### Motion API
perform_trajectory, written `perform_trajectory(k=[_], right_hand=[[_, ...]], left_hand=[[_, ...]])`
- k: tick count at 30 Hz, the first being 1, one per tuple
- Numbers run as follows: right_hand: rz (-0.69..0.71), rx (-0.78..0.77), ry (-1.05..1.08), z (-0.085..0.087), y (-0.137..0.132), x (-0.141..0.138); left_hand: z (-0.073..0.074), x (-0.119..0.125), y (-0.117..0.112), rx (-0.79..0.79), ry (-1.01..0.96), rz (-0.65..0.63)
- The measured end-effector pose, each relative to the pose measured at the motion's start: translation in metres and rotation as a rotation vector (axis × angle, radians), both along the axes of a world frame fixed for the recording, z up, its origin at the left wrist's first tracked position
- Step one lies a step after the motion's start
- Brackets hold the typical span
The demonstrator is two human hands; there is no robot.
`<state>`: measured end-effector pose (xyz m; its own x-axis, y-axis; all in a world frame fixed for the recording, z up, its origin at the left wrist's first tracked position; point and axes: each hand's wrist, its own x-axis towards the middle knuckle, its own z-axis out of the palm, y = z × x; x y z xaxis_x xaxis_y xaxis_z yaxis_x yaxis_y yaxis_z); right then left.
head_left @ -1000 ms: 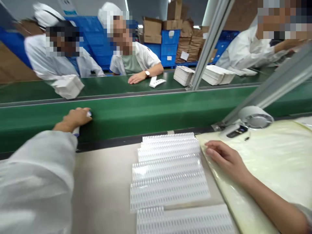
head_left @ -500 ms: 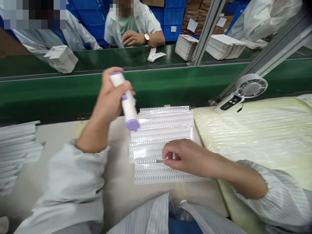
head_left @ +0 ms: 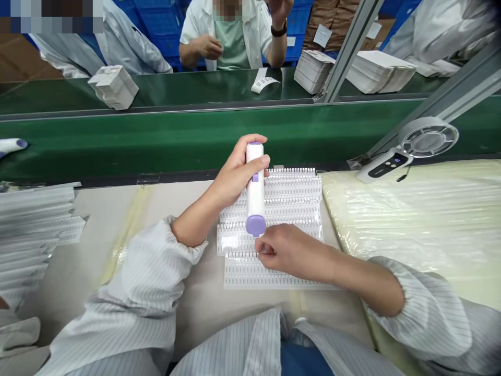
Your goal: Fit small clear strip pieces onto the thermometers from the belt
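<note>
My left hand (head_left: 237, 175) is wrapped round a white pen-shaped device with a purple tip (head_left: 255, 193), held upright with the purple end down. My right hand (head_left: 284, 249) is closed in a pinch right under that tip; what it pinches is too small to make out. Both hands hover over overlapping white ribbed plastic trays (head_left: 287, 209) on the beige worktable (head_left: 117, 224).
A green conveyor belt (head_left: 156, 143) runs across behind the table, with another white-and-purple device (head_left: 11, 145) at its left. A stack of trays (head_left: 31, 224) lies left, a yellowish plastic bag (head_left: 410, 219) right, a small handheld fan (head_left: 415, 143) beyond. People in white coats sit across.
My left hand has swung the device to the right and upright over the trays. My right hand has shifted slightly to meet the purple tip. The person opposite raised one arm.
</note>
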<state>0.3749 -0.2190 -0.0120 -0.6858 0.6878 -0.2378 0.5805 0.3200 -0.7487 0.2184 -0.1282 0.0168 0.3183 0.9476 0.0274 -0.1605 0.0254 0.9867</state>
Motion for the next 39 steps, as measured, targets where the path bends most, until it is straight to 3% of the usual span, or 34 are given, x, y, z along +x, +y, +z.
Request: perform_trajectory(k=[19, 22, 25, 27, 29, 31, 33, 39], right_hand=[[0.11, -0.025, -0.014, 0.007, -0.006, -0.001], [0.154, -0.045, 0.029, 0.018, -0.01, 0.006], [0.155, -0.193, 0.184, 0.042, -0.013, 0.023], [0.037, -0.295, 0.388, 0.058, -0.011, 0.035], [-0.2, -0.281, 0.642, 0.065, -0.003, 0.044], [-0.46, -0.174, 0.872, 0.062, 0.011, 0.047], [-0.618, -0.124, 1.007, 0.052, 0.026, 0.045], [-0.713, -0.138, 1.03, 0.026, 0.044, 0.03]], left_hand=[[-0.011, 0.01, -0.005, 0.017, -0.013, 0.011], [-0.011, 0.01, -0.008, -0.007, 0.002, 0.033], [-0.011, 0.01, -0.011, -0.052, 0.031, 0.064], [-0.009, 0.011, -0.014, -0.086, 0.054, 0.085], [-0.007, 0.013, -0.02, -0.114, 0.066, 0.09], [-0.004, 0.018, -0.026, -0.135, 0.068, 0.066], [-0.001, 0.024, -0.034, -0.142, 0.062, 0.033], [0.004, 0.04, -0.05, -0.156, 0.062, 0.006]])
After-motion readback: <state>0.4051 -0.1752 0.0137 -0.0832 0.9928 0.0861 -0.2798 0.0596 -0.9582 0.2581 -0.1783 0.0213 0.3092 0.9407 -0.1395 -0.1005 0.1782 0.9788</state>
